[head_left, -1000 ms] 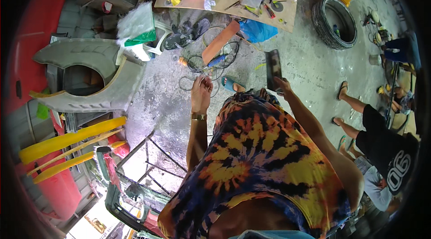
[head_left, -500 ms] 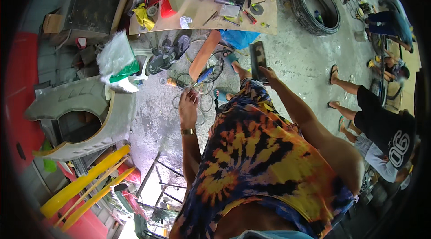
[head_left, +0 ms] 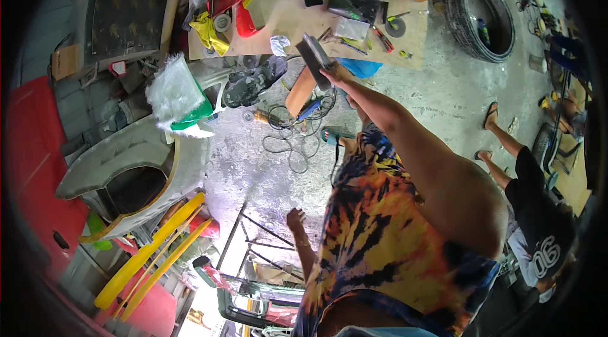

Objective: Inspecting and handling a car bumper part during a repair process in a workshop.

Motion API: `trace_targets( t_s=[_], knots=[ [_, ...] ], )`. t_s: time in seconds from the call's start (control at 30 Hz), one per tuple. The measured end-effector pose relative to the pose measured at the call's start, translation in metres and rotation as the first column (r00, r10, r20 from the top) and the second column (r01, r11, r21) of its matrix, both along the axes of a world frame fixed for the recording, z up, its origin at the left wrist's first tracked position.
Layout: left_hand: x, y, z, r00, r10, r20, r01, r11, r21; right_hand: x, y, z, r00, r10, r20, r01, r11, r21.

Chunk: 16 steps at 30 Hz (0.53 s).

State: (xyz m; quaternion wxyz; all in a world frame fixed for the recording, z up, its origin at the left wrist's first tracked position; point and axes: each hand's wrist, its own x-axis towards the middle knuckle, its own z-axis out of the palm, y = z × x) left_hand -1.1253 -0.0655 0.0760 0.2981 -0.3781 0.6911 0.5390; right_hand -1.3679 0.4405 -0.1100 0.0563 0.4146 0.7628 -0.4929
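Note:
My right hand (head_left: 335,75) grips a dark rectangular block (head_left: 313,58), long and flat with a raised strip along it, held out ahead near the table's front edge. Its exact kind is hard to tell. Down at my left side hangs my left hand (head_left: 295,218), over the floor with nothing in it, its fingers loosely apart. Below the block, on the floor, lie an orange-brown board (head_left: 300,91), a blue tool (head_left: 310,109) and a tangled dark cable (head_left: 292,147).
The table (head_left: 278,30) carries red and yellow pieces, dark painted panels and small tools. A tire (head_left: 457,26) lies at far right. Grey fender (head_left: 114,147) and yellow strips (head_left: 152,251) are on the left. People, one in a black shirt (head_left: 538,210), are at right.
My right hand has swung the dark block left and forward toward the table. My left hand has dropped back toward my body. The view has turned, so the surroundings sit further right.

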Motion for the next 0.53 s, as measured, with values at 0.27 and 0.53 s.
trace_targets(
  t_s=[0.27, 0.53],
  knots=[
    [0.024, 0.041, 0.059, 0.974, 0.169, 0.152, -0.162, 0.985, -0.056, -0.155, -0.016, 0.068, 0.972, 0.136, 0.193, -0.18, 0.955, 0.234],
    [-0.012, 0.083, 0.074, 0.962, 0.017, 0.271, -0.024, 0.999, 0.025, -0.215, -0.015, 0.029, 0.952, 0.174, 0.253, -0.244, 0.93, 0.274]
  ],
)
